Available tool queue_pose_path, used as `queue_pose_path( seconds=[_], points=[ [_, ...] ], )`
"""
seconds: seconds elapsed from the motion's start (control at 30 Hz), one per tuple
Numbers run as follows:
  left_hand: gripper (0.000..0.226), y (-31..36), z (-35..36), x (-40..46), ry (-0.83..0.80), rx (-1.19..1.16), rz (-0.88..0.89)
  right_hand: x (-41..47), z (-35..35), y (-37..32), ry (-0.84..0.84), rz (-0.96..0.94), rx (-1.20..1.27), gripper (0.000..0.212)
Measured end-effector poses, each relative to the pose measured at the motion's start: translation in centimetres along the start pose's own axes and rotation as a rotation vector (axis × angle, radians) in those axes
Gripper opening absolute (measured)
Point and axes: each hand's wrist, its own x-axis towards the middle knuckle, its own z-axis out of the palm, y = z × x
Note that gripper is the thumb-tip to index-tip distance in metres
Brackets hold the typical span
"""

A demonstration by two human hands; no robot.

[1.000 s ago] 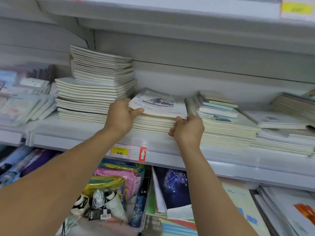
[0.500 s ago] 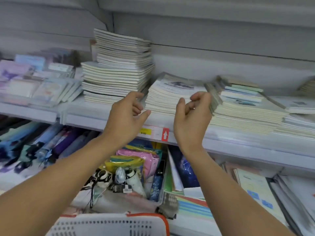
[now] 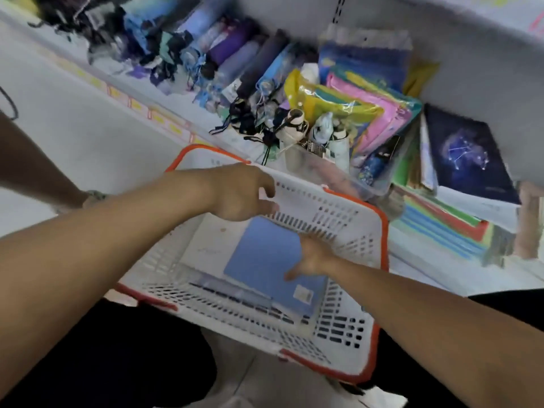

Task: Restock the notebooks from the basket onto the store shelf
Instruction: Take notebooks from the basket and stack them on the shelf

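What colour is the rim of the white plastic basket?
Orange-red: the white plastic basket's rim shows best in the head view, the only one.

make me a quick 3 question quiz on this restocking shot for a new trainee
1. True or false: the blue notebook lies inside the white basket.
2. Which hand touches the blue notebook? A) left hand B) right hand C) neither
3. Fill in: the basket's rim is coloured ____.

Key
1. True. It lies on top of other notebooks in the basket.
2. B. The right hand rests on the notebook's right edge with fingers spread; the left hand hovers near the basket's far wall.
3. Orange.
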Motion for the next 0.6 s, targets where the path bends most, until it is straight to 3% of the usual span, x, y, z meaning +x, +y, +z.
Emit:
queue_pose_path(
  seconds=[0.07, 0.13, 0.23, 0.3, 0.37, 0.43, 0.5, 0.6],
  points=[
    [0.049, -1.5, 0.2, -0.5, -0.038, 0.088, -0.021, 2.6, 2.6, 0.7, 0.012, 0.063, -0.012, 0.140],
    [0.053, -3.1, 1.1, -1.3, -0.202, 0.168, -0.127, 3.8, 4.7, 1.1, 0.025, 0.123, -0.054, 0.151],
    [0.057, -4.9, 0.9, -2.1, -0.276, 0.196, -0.183, 3.7, 6.8, 1.8, 0.134, 0.203, -0.094, 0.133],
    [0.056, -5.6, 0.6, -1.8, -0.210, 0.158, -0.152, 3.7, 6.6, 2.1, 0.204, 0.241, -0.085, 0.138],
    [0.055, -5.6, 0.5, -1.6, -0.173, 0.154, -0.133, 4.2, 6.1, 2.5, 0.165, 0.252, -0.076, 0.142],
    [0.055, -5.1, 0.8, -1.6, -0.217, 0.180, -0.148, 4.7, 5.7, 2.7, 0.109, 0.239, -0.073, 0.137],
    [0.058, -4.6, 1.4, -1.4, -0.284, 0.226, -0.186, 4.9, 5.5, 3.0, 0.154, 0.234, -0.111, 0.131],
    [0.065, -3.6, 1.6, -1.2, -0.326, 0.324, -0.276, 4.3, 4.5, 3.2, 0.292, 0.200, -0.235, 0.093]
  ],
)
